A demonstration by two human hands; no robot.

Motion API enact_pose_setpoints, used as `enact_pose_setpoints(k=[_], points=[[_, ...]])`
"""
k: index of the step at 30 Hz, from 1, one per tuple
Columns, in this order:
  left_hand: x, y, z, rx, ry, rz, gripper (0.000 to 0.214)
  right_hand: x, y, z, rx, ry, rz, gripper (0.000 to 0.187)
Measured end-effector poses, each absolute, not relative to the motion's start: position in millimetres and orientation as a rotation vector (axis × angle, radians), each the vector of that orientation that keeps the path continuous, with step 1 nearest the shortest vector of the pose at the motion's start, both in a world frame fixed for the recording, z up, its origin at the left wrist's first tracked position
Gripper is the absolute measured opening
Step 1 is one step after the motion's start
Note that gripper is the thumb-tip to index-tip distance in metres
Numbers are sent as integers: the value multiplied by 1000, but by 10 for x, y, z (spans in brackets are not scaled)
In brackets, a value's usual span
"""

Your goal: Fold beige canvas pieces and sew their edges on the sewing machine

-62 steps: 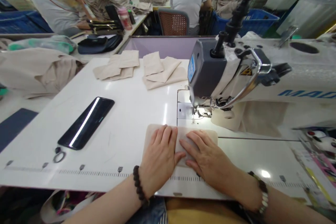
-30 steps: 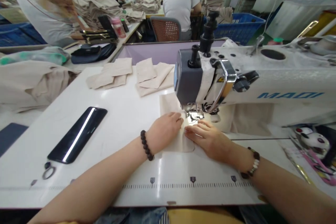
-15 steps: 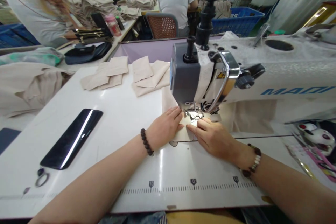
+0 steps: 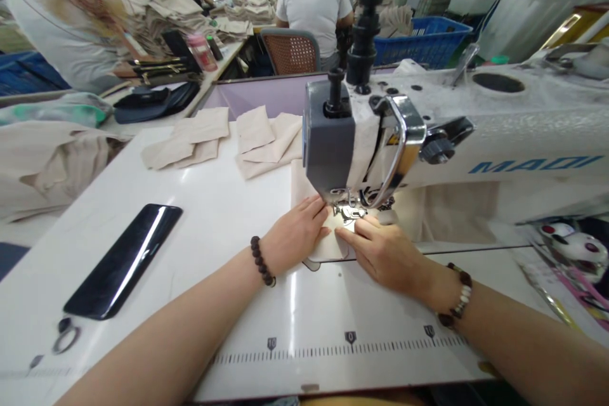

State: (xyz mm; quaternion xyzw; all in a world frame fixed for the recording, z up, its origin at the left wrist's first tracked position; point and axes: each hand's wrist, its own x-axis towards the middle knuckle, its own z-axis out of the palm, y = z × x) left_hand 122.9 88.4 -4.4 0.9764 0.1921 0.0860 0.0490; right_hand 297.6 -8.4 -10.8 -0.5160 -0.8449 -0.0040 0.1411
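Observation:
A beige fabric piece (image 4: 328, 247) lies under the presser foot (image 4: 351, 213) of a white and grey sewing machine (image 4: 328, 139). My left hand (image 4: 297, 231) rests flat on the fabric, left of the foot, fingers stretched out together and thumb apart. It wears a dark bead bracelet (image 4: 261, 260) at the wrist. On the right, close to the foot, my right hand (image 4: 387, 254) is closed on the fabric's edge, with its thumb side forward and the other fingers curled. Its fingertips are partly hidden. A brown and white bead bracelet (image 4: 461, 298) circles that wrist.
Loose beige fabric pieces (image 4: 269, 139) lie behind my left hand. A black phone (image 4: 124, 260) and a ring (image 4: 66, 337) sit on the white table (image 4: 228, 349). Scissors-like pink handles (image 4: 578, 285) are at far right. A co-worker (image 4: 314, 6) sits ahead, beside a blue basket (image 4: 423, 41).
The whole view has shifted slightly, so the table's front objects appear a little lower and further left. Both hands keep nearly the same place at the presser foot.

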Motion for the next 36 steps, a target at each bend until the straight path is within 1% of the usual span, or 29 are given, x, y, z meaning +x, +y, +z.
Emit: enact_pose_setpoints(k=[7,10,12,14,23,30,36], points=[[1234,906,-38,2989,592,256,18,2989,-77,-124,-1510,-2436,-28,29],[1189,838,22,3013,407,204,16,3019,-113,-122,-1348,-2478,-34,26],[1154,774,66,2989,278,140,18,3036,-144,-116,-1237,-2506,-32,25],[1131,728,94,2955,233,95,18,3043,-164,-109,-1205,-2514,-35,25],[1164,809,11,2968,336,169,20,2999,-101,-128,-1403,-2462,-69,24],[1232,898,-25,2971,429,216,19,2963,-25,-150,-1478,-2400,-239,37],[1302,935,-1,3015,530,202,13,2938,-17,-141,-1510,-2383,-261,38]])
